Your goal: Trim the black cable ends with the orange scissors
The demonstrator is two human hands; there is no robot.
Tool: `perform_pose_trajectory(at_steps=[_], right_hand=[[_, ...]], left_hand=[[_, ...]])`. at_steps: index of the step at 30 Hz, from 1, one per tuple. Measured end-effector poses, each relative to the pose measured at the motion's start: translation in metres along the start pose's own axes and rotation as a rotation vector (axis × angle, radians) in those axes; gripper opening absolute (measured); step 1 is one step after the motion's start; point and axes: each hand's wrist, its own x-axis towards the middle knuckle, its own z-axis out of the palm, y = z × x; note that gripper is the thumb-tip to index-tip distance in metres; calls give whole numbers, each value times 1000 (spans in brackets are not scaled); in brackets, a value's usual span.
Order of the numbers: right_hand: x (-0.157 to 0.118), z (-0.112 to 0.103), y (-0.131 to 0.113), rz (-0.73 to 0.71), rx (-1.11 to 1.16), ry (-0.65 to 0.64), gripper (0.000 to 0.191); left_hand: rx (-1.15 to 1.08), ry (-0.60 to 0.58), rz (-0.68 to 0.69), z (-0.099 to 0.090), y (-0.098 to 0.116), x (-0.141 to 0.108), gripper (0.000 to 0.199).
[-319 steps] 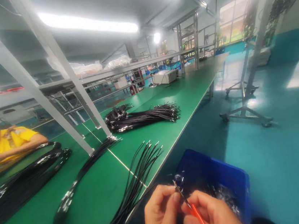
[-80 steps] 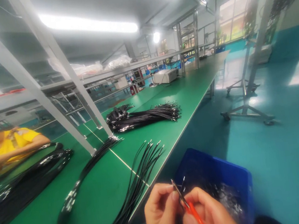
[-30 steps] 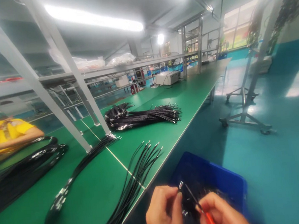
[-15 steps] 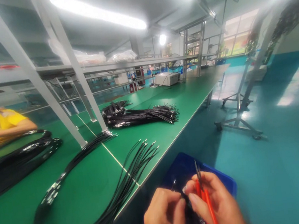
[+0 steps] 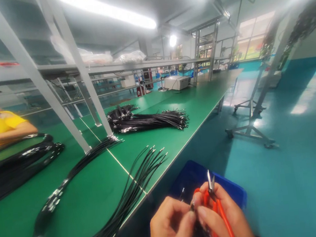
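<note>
Low in front of me, my left hand (image 5: 171,226) is closed in a pinch on a black cable, whose small end piece (image 5: 192,206) shows between the fingertips; most of it is hidden. Close against it, my right hand (image 5: 233,217) holds red-handled scissors (image 5: 212,188) in the palm, blades up and slightly parted. The right thumb and forefinger meet at the same end piece. Beneath both hands is a blue bin (image 5: 230,188), with dark cables and shiny bits partly seen inside.
On the green table (image 5: 98,191) a bundle of black cables (image 5: 123,211) curves along the near edge. More cable bundles (image 5: 152,122) lie farther back, beside shelf posts (image 5: 90,84). At left, a person in a yellow top (image 5: 3,124) sits by coiled cables (image 5: 22,166). A wheeled stand (image 5: 252,122) stands right.
The scissors have turned in my right hand and their blades have spread apart a little. Both hands remain pinched together above the bin.
</note>
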Motion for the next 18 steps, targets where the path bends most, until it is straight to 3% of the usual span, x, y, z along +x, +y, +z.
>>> perform_pose_trajectory(at_steps=[5, 12, 16, 18], right_hand=[[2, 0, 0, -82, -130, -16, 28], [-1, 7, 11, -386, -412, 222, 13], [-8, 1, 20, -495, -616, 199, 7], [-11, -2, 18, -473, -609, 141, 9]], left_hand=[[71, 18, 35, 1, -2, -1, 16], [215, 45, 180, 3, -10, -4, 15], [100, 0, 34, -2, -11, -1, 15], [-14, -24, -76, -6, -9, 3, 15]])
